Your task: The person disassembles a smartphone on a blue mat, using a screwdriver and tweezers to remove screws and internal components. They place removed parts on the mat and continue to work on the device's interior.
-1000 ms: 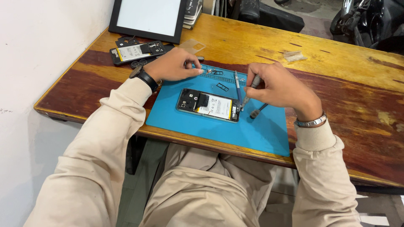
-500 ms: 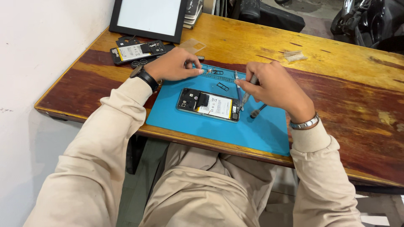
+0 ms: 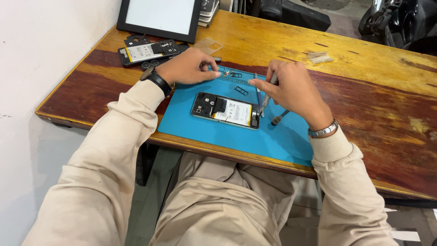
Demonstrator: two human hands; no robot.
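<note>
An opened phone (image 3: 226, 110) lies on a blue mat (image 3: 200, 123) on the wooden table (image 3: 373, 68). The right hand (image 3: 287, 89) grips a screwdriver (image 3: 267, 96) at its end. The left hand (image 3: 189, 67) pinches small parts nearby.

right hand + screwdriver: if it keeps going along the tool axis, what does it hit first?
The right hand points the screwdriver down and left, so it would likely meet the right end of the opened phone on the blue mat. Whether the tip already touches is unclear.
</note>
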